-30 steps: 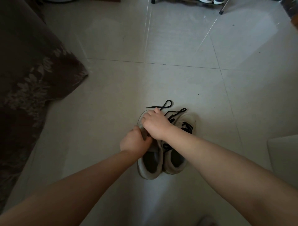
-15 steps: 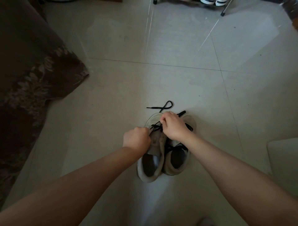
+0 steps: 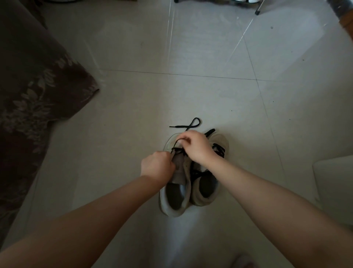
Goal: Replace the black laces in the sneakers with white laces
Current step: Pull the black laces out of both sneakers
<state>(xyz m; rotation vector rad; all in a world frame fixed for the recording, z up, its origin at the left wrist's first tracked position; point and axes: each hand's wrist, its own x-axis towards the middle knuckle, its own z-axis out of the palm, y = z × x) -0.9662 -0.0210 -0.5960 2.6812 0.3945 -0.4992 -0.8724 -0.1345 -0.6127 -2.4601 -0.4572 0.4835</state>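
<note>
Your one head camera looks steeply down and forward at the sneakers (image 3: 193, 172), fairly close on the floor (image 3: 210, 91).

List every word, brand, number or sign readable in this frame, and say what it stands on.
None can be read.
Sneakers: no logo or lettering shows on the grey uppers; the left hand and right hand, which pinches the black lace, cover part of them.
Dark fabric at the left: a leaf pattern only, no text.
Shoes at the top edge: cut off by the frame, no marking legible.
</note>
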